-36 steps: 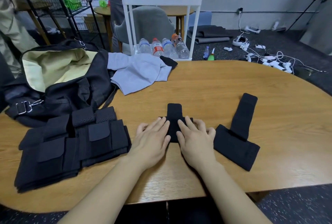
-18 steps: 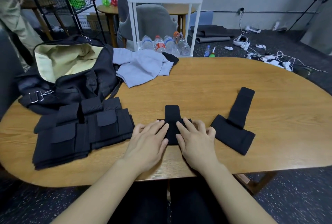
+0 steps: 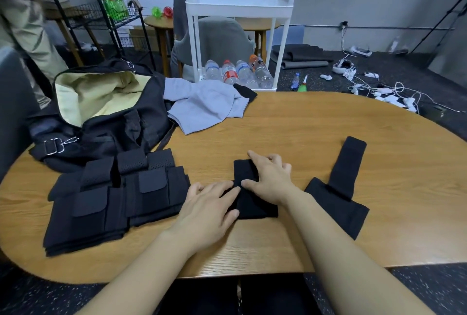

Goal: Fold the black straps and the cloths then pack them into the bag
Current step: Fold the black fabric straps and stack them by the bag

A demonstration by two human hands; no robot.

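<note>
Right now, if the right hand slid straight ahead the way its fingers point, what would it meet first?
The right hand points up-left across the table; past the black strap under it, probably the grey cloth, though depth is uncertain.

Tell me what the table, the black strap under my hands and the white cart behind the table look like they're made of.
Table: wood or wood veneer, matte; straight grain lines show. Black strap under the left hand and right hand: soft matte fabric, possibly elastic; it lies flat with no shine. White cart: smooth painted metal or plastic, slightly glossy; which one cannot be told.
</note>
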